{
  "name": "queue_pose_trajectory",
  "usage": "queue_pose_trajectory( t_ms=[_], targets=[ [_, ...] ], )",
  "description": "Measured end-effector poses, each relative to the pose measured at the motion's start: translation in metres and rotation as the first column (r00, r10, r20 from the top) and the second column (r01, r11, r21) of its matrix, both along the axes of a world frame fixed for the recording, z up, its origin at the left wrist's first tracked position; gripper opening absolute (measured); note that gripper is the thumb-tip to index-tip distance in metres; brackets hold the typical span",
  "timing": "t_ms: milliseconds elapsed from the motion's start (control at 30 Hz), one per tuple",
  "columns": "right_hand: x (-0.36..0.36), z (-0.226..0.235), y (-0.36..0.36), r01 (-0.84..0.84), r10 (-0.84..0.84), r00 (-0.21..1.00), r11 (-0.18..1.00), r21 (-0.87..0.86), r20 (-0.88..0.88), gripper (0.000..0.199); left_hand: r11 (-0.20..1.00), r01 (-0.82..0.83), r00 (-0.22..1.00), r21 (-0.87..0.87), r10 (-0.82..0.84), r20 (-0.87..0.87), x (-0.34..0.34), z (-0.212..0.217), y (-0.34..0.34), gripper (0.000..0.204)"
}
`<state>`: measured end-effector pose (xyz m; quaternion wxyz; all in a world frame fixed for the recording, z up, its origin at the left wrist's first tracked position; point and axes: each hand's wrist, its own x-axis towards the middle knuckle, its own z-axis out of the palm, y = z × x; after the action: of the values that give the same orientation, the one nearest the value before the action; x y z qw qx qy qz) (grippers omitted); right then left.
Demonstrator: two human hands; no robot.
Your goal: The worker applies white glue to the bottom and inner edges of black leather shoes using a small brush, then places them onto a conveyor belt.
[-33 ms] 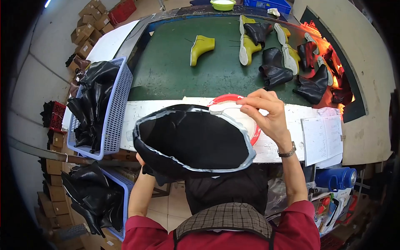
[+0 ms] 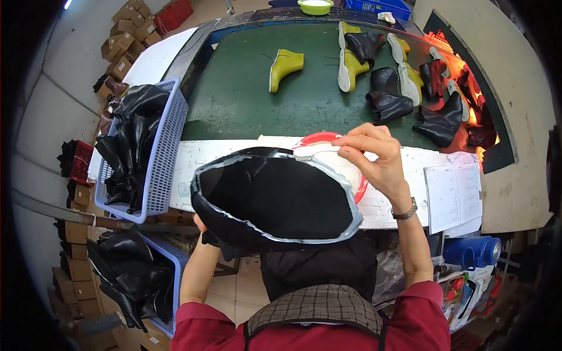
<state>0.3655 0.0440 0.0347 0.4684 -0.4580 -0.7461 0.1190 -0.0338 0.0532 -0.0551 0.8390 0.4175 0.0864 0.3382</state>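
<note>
A black boot upper [image 2: 281,205] hangs in front of me, its wide opening turned up and its edge coated with whitish paste. My left hand [image 2: 199,223] grips it from the near left side; most of that hand is hidden behind the upper. Between the closed fingertips of my right hand [image 2: 377,157] is a small white brush [image 2: 319,151], its head touching the far edge of the opening. Partly covered by the upper and my right hand, a red dish [image 2: 305,140] of off-white paste sits on the white worktop [image 2: 404,219].
Beyond the worktop is a green conveyor belt [image 2: 234,88] with several yellow boot lasts [image 2: 287,68] and black boots [image 2: 386,96]. A glowing orange heater opening is at right. Blue baskets [image 2: 161,158] of black uppers stand at left. An open notebook [image 2: 448,196] lies right.
</note>
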Motion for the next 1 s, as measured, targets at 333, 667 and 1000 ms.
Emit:
queue_pose_trajectory(
  t_ms=[333,667,1000],
  targets=[
    [-0.014,0.027,0.024,-0.203,0.194,0.974,0.976,0.075,0.119,0.012,0.984,0.114,0.989,-0.137,-0.1,0.105,0.035,0.012,-0.015,0.102],
    [0.012,-0.007,0.014,-0.016,0.013,0.976,1.0,-0.013,-0.219,0.012,0.924,0.325,0.927,-0.203,-0.269,0.261,0.03,0.028,0.005,0.102],
    [0.079,-0.15,-0.047,0.358,-0.433,0.894,0.843,-0.402,-0.114,0.008,0.894,-0.368,0.857,0.256,0.433,-0.28,0.09,0.022,0.141,0.083]
  ],
)
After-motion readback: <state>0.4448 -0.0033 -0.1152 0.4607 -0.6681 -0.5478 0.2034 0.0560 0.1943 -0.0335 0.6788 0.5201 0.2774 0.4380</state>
